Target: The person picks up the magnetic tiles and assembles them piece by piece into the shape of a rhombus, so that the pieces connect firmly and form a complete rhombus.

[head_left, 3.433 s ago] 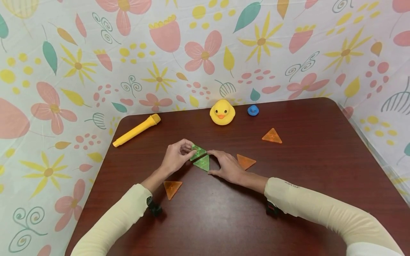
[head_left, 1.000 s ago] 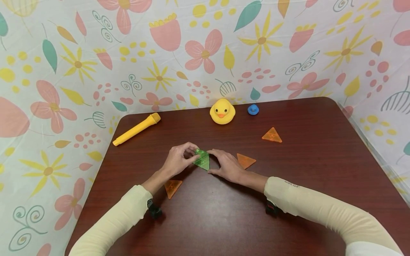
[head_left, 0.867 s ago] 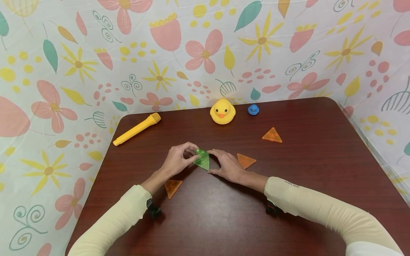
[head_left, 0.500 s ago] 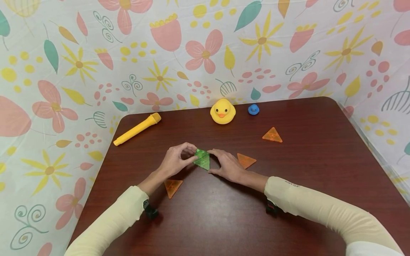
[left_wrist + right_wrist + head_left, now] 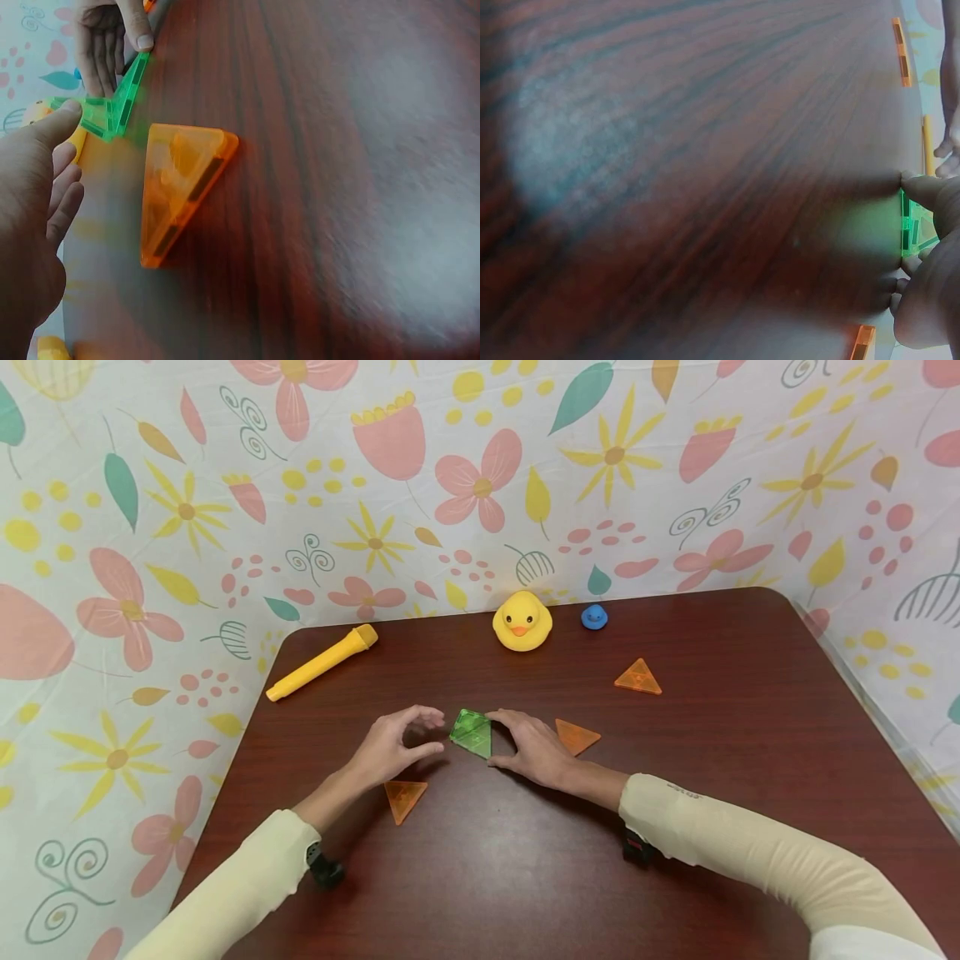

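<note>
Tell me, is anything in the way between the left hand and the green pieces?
No, nothing I can see: just a gap between the left hand and the green pieces. The nearest orange triangle lies outside that gap, and the right hand holds the pieces from their other side.

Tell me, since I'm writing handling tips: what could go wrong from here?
The green tiles could shift or part: only the right hand touches them; the left hand holds nothing. Moving the right hand might also nudge the orange tile close beside it.
</note>
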The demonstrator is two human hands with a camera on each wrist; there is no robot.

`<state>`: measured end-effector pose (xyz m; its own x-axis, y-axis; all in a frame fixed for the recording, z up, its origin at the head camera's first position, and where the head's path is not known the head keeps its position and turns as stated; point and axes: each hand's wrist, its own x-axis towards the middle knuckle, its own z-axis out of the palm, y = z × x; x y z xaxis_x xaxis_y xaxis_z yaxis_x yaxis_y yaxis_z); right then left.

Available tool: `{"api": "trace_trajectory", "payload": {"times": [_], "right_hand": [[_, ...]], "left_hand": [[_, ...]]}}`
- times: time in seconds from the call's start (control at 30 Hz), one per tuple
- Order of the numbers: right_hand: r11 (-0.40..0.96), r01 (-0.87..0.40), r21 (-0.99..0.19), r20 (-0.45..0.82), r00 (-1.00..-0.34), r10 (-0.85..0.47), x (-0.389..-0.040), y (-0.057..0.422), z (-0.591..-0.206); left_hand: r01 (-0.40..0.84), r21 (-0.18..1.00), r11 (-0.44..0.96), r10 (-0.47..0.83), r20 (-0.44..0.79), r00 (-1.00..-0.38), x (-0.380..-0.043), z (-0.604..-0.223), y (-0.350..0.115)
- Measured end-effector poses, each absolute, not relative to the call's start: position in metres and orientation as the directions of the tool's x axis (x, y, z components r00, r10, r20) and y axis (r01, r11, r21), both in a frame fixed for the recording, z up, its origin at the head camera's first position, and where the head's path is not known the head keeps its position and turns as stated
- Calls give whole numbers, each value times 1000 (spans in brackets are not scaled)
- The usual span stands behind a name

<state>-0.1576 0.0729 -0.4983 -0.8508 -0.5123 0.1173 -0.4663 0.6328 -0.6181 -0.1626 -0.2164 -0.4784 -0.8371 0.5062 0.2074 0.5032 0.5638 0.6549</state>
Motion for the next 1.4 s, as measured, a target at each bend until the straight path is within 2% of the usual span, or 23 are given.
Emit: {"api": "trace_trajectory", "payload": {"times": [0.3,0.8,1.4], "right_hand": [[633,-476,-611,126,-847,-516,-158,73,-499],[629,-477,-614,131,-847,-514,-158,73,-499],[629,-479,-613,134,-847,-515,-157,74,-498]], "left_hand": [[476,681,556,554,123,-824,-148,-478,-241],[467,634,616,585,29,-811,-121,-479,-273],[546,559,624,619,74,-782,-102,-489,-282]]}}
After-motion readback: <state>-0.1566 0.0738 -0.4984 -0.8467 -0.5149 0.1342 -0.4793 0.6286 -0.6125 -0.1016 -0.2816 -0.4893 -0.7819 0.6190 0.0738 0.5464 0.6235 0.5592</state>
